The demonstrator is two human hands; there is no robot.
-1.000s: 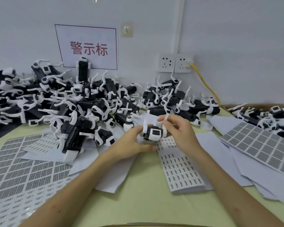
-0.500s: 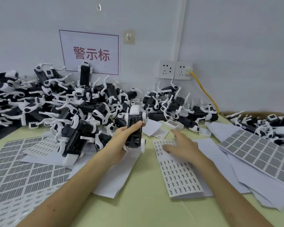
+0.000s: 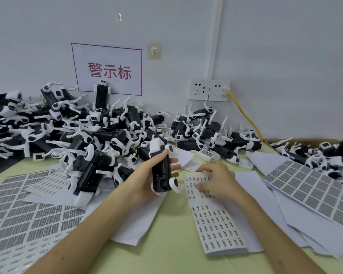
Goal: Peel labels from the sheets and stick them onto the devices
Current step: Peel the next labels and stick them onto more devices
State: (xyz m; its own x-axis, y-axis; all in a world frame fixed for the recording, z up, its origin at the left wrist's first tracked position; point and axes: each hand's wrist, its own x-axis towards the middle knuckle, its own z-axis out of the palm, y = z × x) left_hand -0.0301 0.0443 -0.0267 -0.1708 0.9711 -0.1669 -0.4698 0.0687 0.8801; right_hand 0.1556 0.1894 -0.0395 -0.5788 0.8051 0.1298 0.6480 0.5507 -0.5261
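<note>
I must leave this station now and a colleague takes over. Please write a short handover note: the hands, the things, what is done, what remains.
Left hand grips one device, lifted above the table.
Right hand rests with its fingers on the small-label sheet; no lifted label is visible.
The large device pile is at the back left, the smaller pile at the right. Bigger label sheets lie at the left and the right.
Done: how many devices are already labelled cannot be told.
Left: peel a label, stick it on the held device, then go on through the piles.
</note>
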